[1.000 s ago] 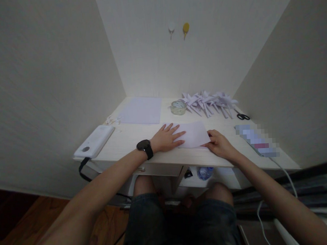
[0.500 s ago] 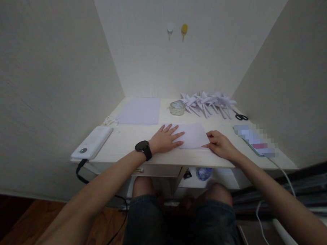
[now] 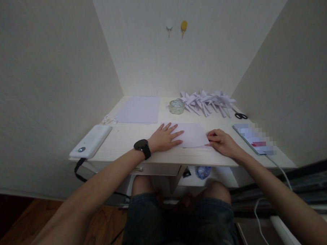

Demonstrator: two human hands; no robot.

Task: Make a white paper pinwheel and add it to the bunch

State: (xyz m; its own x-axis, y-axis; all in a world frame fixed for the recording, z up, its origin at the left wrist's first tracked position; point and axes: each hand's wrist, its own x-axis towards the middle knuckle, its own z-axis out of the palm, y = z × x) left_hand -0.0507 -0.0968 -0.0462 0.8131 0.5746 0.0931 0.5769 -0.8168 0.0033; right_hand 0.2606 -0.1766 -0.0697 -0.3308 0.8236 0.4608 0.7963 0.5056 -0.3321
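A sheet of white paper (image 3: 192, 134), seemingly folded over, lies flat near the front of the desk. My left hand (image 3: 165, 137) rests on its left part with the fingers spread, palm down. At the paper's right edge, my right hand (image 3: 220, 141) has its thumb and fingers closed on the near corner; the fingertips are partly hidden. Behind the paper stands a roll of clear tape (image 3: 176, 107). Several folded white paper pinwheels (image 3: 206, 100) are heaped to the right of the tape.
A stack of white paper (image 3: 140, 109) lies at the back left. A white box-shaped device (image 3: 91, 143) sits at the left edge, small white bits (image 3: 109, 119) behind it. On the right are black-handled scissors (image 3: 241, 116) and a phone (image 3: 253, 138) with a cable.
The view has tilted slightly, so everything sits a little higher. My right hand has shifted barely outward at the paper's edge; my left hand stays in place on the paper.
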